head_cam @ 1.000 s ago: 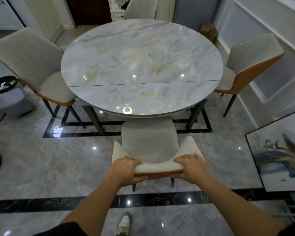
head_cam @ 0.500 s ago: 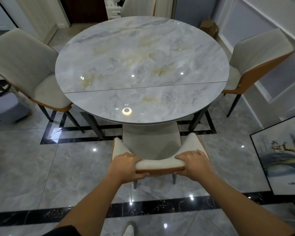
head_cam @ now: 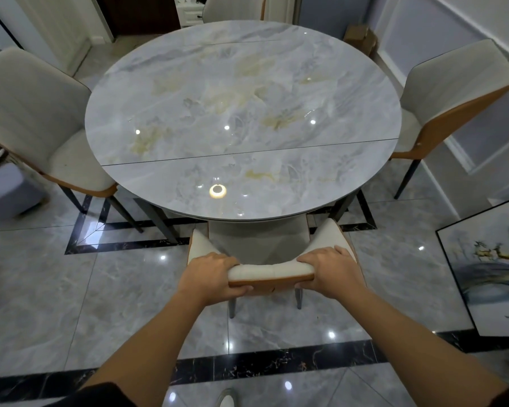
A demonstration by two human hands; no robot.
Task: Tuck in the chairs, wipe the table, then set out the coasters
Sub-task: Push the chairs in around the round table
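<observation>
Floor [head_cam: 71,289]: glossy grey marble tiles with black strips.
Table [head_cam: 241,113]: round marble top with a seam across it, in the middle of my view.
Left chair [head_cam: 33,113]: its seat is just under the left rim.
Right chair [head_cam: 453,83]: angled at the right rim.
Near chair [head_cam: 271,273]: straight ahead of me, its seat is under the near rim and its backrest is outside it.
Painting [head_cam: 494,277]: stands on the floor at the right.
Left hand [head_cam: 209,277]: I see it gripping the backrest top, fingers curled over, thumb behind.
Right hand [head_cam: 329,274]: the same grip, on the right end.
</observation>
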